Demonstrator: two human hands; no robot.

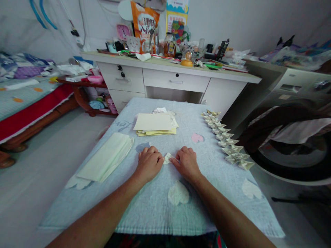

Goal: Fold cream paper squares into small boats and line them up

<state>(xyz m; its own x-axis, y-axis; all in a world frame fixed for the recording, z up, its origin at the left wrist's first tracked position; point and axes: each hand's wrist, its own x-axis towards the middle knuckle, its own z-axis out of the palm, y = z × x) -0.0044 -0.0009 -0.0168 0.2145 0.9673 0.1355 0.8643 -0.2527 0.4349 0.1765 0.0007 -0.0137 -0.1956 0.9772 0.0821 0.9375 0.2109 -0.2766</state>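
Between my two hands, at the middle of the cloth-covered table [152, 206], is a small folded piece of pale paper [168, 158]. My left hand [150, 162] pinches its left side with thumb and curled fingers. On its right side my right hand [186, 162] grips in the same way, the thumb pointing inward. Beyond the hands lies a stack of cream and yellow paper sheets [153, 121]. Left of my left hand rests a long folded bundle of pale paper [106, 158]. A row of folded paper boats [227, 142] runs along the table's right side.
A white desk [178, 79] crowded with jars, papers and an orange bag [144, 26] stands behind the table. To the right is a washing machine [292, 113] with cloth hanging from its door. A bed [33, 96] and a low shelf [97, 84] are at the left.
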